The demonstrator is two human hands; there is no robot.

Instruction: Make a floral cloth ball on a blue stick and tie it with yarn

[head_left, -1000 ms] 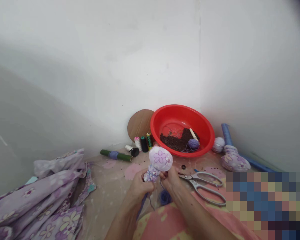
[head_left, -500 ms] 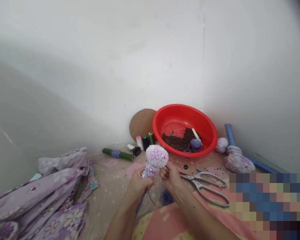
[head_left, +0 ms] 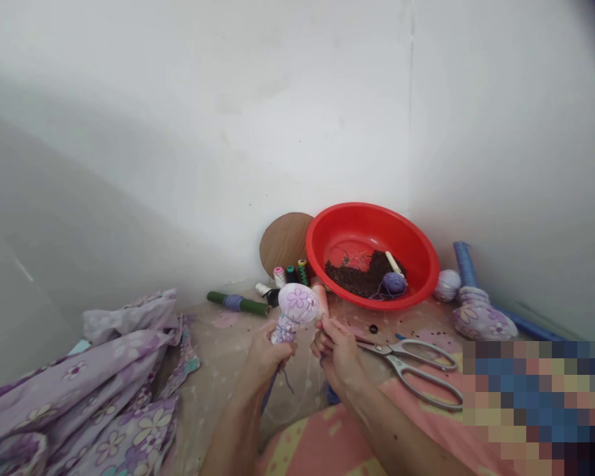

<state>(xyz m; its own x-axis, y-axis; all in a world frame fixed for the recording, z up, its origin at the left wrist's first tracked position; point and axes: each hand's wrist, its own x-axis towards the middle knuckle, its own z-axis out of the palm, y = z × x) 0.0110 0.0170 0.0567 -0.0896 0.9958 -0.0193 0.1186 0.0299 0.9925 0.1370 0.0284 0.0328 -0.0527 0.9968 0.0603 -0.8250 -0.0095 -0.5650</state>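
My left hand (head_left: 269, 354) is closed around the gathered neck of a stuffed floral cloth bulb (head_left: 297, 304), white with purple flowers. Blue yarn is wound about that neck, and a loose tail hangs below the hand. Just to the right, my right hand (head_left: 334, 347) is closed in a pinch on blue yarn, apart from the bulb; the strand itself is barely visible. Behind my right wrist a blue yarn ball (head_left: 333, 393) is mostly hidden. Large metal scissors (head_left: 401, 360) lie to the right of that hand.
A red basin (head_left: 371, 304) holds dark seed-like grains and a purple yarn ball (head_left: 393, 283). Thread spools (head_left: 291, 274) stand by a cardboard disc (head_left: 283, 241). A green tube (head_left: 238, 303) and floral cloth (head_left: 114, 370) lie left. Another cloth bulb (head_left: 483, 320) with a blue stick lies right.
My left hand has shifted the cloth bulb slightly left. My right hand has drawn away from the bulb, widening the gap between them. The view has turned a little left.
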